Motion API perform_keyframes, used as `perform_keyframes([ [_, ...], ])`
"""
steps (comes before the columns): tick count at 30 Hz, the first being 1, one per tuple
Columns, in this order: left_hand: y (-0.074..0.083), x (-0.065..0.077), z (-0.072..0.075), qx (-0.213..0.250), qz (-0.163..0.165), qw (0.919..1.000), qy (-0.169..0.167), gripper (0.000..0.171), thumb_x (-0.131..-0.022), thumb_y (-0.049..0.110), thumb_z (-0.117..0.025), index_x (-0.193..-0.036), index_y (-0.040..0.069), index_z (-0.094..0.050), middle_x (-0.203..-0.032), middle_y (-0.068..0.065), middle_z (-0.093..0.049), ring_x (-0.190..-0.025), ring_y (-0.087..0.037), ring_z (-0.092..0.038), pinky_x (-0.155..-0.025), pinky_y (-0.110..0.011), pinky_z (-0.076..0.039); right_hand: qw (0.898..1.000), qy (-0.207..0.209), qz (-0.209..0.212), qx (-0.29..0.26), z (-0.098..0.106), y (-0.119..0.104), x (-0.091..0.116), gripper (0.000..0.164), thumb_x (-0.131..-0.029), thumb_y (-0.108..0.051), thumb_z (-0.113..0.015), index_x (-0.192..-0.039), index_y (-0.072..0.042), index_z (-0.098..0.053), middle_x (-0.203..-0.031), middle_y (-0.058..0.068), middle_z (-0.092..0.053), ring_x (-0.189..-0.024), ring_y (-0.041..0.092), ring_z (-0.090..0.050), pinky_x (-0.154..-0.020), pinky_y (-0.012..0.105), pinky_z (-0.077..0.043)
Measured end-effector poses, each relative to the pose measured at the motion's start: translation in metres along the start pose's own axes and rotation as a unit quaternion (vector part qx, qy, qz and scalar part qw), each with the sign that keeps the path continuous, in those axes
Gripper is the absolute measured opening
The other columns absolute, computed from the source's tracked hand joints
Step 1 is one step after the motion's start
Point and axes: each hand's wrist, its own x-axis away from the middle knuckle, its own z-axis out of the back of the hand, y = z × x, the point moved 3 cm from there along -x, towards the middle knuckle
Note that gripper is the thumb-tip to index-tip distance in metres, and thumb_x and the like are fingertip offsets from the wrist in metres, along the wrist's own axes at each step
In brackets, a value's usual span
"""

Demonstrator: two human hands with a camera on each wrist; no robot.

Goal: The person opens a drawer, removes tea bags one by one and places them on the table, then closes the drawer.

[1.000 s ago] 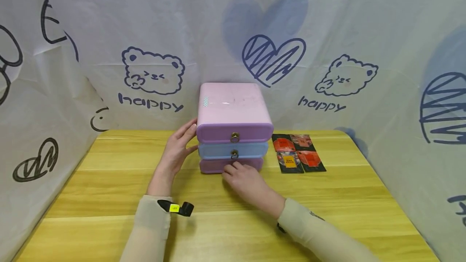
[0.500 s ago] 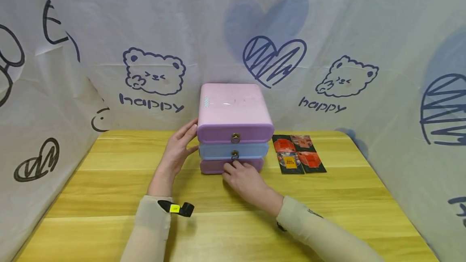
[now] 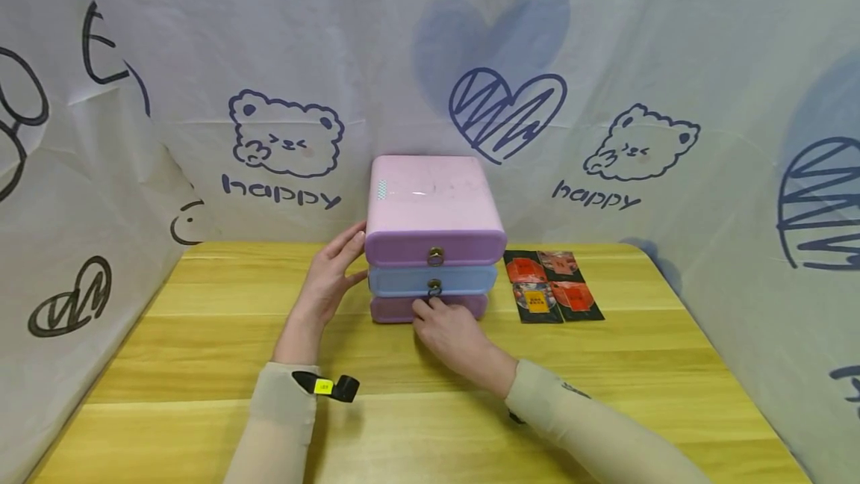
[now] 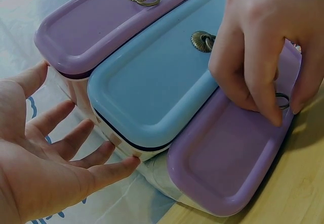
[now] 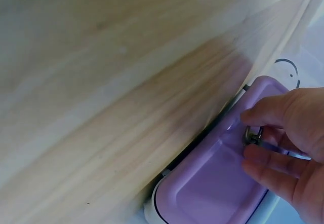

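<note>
A three-tier mini drawer chest [image 3: 430, 196] with a pale pink top stands at the back of the table. Its top drawer [image 3: 399, 249] is purple, the middle drawer [image 3: 399, 281] light blue, the bottom drawer [image 3: 390, 310] purple; all three look closed. My left hand [image 3: 327, 278] steadies the chest's left side, fingers spread and fingertips touching it. Down at the bottom drawer's front, my right hand [image 3: 453, 331] has its curled fingers and thumb round the small metal ring pull [image 5: 251, 135]. The fingers partly cover that ring.
Several dark packets [image 3: 554, 286] with red and yellow labels lie together right of the chest. The wooden table [image 3: 201, 364] runs back to a white curtain [image 3: 403, 43] printed with hearts and bears. A black wrist camera [image 3: 345, 388] sits on the left sleeve.
Both hands keep their places on the chest. The right forearm has shifted slightly left, and the whole view has drifted a little. The drawers look unchanged.
</note>
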Motion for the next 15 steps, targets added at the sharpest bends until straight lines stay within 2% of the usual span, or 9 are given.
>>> perform_keyframes([
  [9, -0.0011, -0.0019, 0.0008, 0.002, -0.002, 1.0000, -0.002, 0.053, -0.086, 0.043, -0.059, -0.132, 0.021, -0.048, -0.136, -0.007, -0.044, -0.117, -0.018, -0.041, -0.095, -0.054, -0.037, 0.999, 0.016, -0.016, -0.032, 0.0003, 0.0026, 0.0033, 0.009, -0.081, -0.005, -0.059, -0.081, -0.013, -0.063, -0.089, 0.003, -0.051, -0.072, 0.018, -0.049, -0.045, 0.027, -0.047],
  [15, -0.0027, -0.0016, 0.0012, -0.003, 0.001, 1.0000, 0.002, 0.054, -0.085, 0.044, -0.059, -0.132, 0.021, -0.048, -0.136, -0.006, -0.043, -0.118, -0.018, -0.040, -0.096, -0.055, -0.036, 0.997, 0.026, -0.021, -0.070, 0.0017, 0.0069, 0.0068, 0.011, -0.080, -0.004, -0.060, -0.086, -0.012, -0.063, -0.092, 0.001, -0.057, -0.075, 0.016, -0.051, -0.053, 0.026, -0.050],
])
